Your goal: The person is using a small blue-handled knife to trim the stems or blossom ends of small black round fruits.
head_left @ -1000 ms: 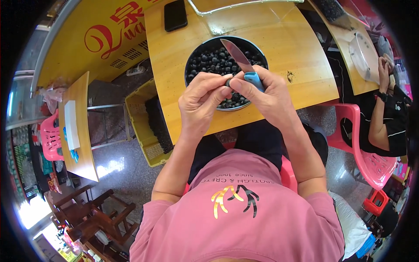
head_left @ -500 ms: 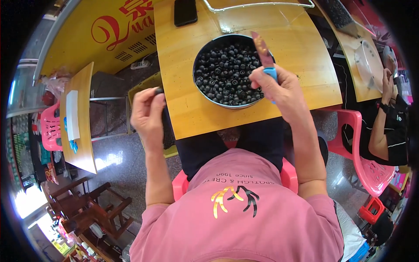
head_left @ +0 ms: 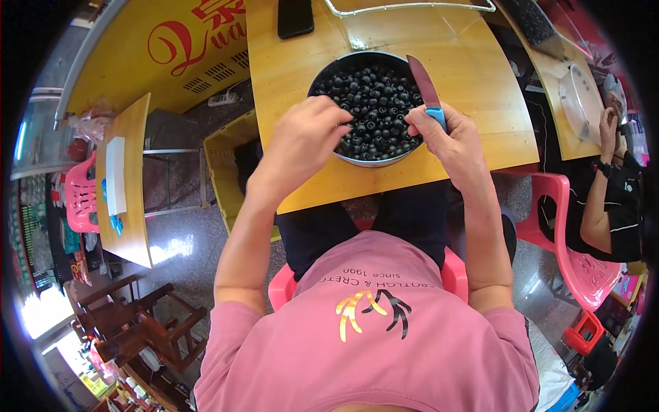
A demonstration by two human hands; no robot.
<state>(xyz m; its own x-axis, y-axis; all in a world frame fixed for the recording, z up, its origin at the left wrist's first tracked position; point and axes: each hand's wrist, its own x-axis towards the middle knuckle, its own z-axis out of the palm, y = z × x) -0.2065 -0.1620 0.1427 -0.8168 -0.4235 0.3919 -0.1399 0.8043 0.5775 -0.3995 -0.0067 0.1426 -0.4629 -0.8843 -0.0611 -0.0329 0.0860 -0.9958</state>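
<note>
A round dark bowl [head_left: 328, 69] with a pale rim stands on the wooden table, full of small round black fruits [head_left: 374, 103]. My left hand [head_left: 305, 137] reaches over its left rim, fingers curled and thumb close to the fingertips among the fruits. Whether a fruit is between those fingertips is hidden. At the bowl's right side, my right hand [head_left: 449, 137] grips a knife [head_left: 423, 82] by its light blue handle. The blade points up and away, slightly left, past the bowl's right rim.
The wooden table [head_left: 473, 82] bears a black phone [head_left: 295, 18] at its far left and a white-edged frame [head_left: 412, 9] at the back. A yellow crate [head_left: 221, 172] stands on the floor left of the table. Another person's arm [head_left: 599, 199] shows at right, beside a pink chair [head_left: 566, 226].
My left hand has moved right, from beside the table's left edge to the bowl; the black fruit it held is out of sight. The knife has shifted slightly right and its blade has turned.
</note>
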